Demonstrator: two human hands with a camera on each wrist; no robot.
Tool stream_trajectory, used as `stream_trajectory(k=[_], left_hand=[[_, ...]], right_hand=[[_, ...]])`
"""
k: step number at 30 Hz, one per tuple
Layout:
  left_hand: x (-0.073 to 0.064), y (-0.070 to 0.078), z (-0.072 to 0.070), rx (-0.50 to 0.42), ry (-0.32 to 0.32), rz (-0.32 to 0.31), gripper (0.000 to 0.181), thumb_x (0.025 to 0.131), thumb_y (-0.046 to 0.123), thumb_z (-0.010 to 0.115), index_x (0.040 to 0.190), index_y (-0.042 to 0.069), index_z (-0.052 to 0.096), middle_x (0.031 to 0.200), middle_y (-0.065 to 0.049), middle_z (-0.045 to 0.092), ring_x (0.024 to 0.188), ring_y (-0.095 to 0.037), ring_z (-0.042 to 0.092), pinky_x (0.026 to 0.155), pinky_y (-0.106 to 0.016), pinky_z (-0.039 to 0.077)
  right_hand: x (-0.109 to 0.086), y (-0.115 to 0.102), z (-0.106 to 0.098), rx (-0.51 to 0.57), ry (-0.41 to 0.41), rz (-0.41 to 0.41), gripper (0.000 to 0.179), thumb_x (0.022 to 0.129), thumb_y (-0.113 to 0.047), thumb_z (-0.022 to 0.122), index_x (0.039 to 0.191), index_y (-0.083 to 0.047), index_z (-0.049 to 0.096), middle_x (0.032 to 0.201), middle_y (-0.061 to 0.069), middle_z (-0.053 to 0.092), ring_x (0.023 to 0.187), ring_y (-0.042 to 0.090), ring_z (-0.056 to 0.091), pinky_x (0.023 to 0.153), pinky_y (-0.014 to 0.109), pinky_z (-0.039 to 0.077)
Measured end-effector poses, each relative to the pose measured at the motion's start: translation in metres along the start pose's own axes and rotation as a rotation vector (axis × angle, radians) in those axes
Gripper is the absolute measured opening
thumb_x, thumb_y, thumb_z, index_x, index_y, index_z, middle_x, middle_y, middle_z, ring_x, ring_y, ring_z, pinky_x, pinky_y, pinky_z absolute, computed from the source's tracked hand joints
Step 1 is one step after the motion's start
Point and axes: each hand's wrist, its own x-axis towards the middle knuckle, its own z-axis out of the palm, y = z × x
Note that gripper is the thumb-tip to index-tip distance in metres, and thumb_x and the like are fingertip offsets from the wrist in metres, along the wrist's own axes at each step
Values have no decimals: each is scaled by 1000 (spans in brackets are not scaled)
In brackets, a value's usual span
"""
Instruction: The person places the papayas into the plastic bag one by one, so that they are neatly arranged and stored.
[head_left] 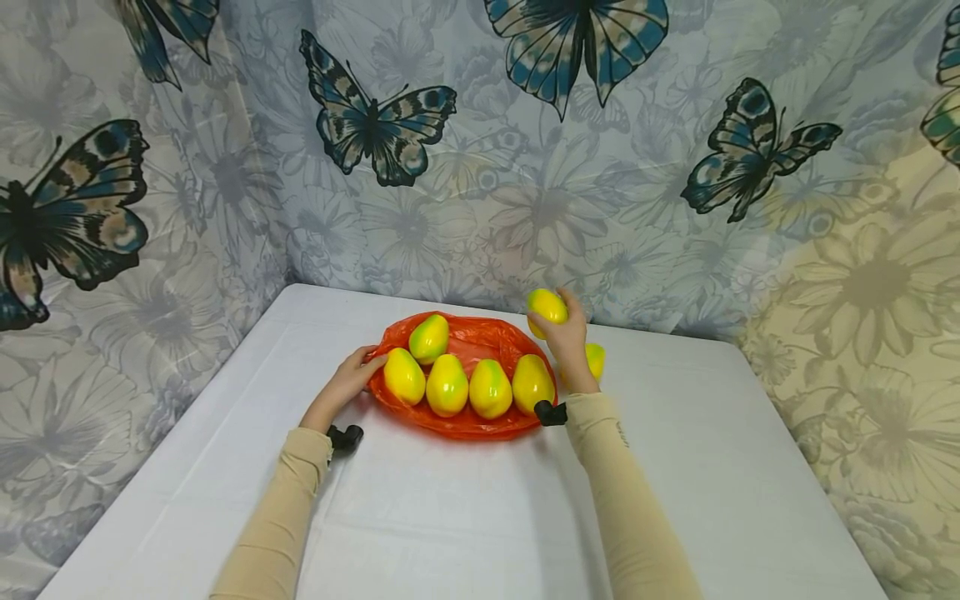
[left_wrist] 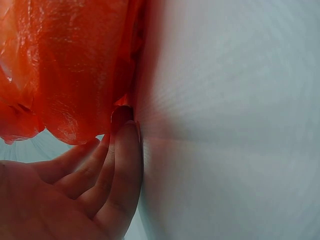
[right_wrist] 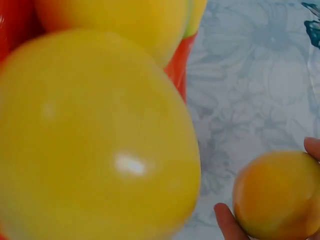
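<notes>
My left hand (head_left: 348,383) grips the left edge of an open red plastic bag (head_left: 457,429), thumb over the rim. In the left wrist view its fingers (left_wrist: 127,170) reach under the bag's side, close to the tabletop. Several yellow-green mangoes (head_left: 447,386) sit in the bag, most in a row along its near side. Past the bag's far right edge, my right hand (head_left: 566,333) holds another mango (head_left: 548,306) up between thumb and fingers. The right wrist view shows this held mango (right_wrist: 277,195) beyond a large, near mango (right_wrist: 100,140).
One more mango (head_left: 595,360) lies on the white-covered table (head_left: 435,517), right of the bag and partly hidden by my right wrist. Behind the table hangs a floral cloth (head_left: 450,242) printed with butterflies. Black wrist mounts (head_left: 551,412) sit close to the bag.
</notes>
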Motion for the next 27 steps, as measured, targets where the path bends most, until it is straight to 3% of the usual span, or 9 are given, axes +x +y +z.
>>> stream_trajectory(k=[14, 27], left_hand=[[1, 0, -1, 2, 9, 23, 67, 102, 44, 44, 150, 2, 29, 146, -25, 43, 99, -26, 56, 72, -24, 49], [1, -3, 1, -13, 2, 20, 65, 101, 46, 44, 150, 4, 31, 145, -23, 44, 100, -27, 56, 72, -23, 48]], right_hand=[[-8, -16, 33, 1, -75, -12, 76, 85, -22, 73, 151, -16, 35, 156, 12, 32, 136, 33, 39, 112, 50, 38], [-11, -17, 61, -15, -122, -11, 75, 85, -23, 73, 150, -14, 36, 153, 13, 36, 130, 34, 43, 110, 49, 40]])
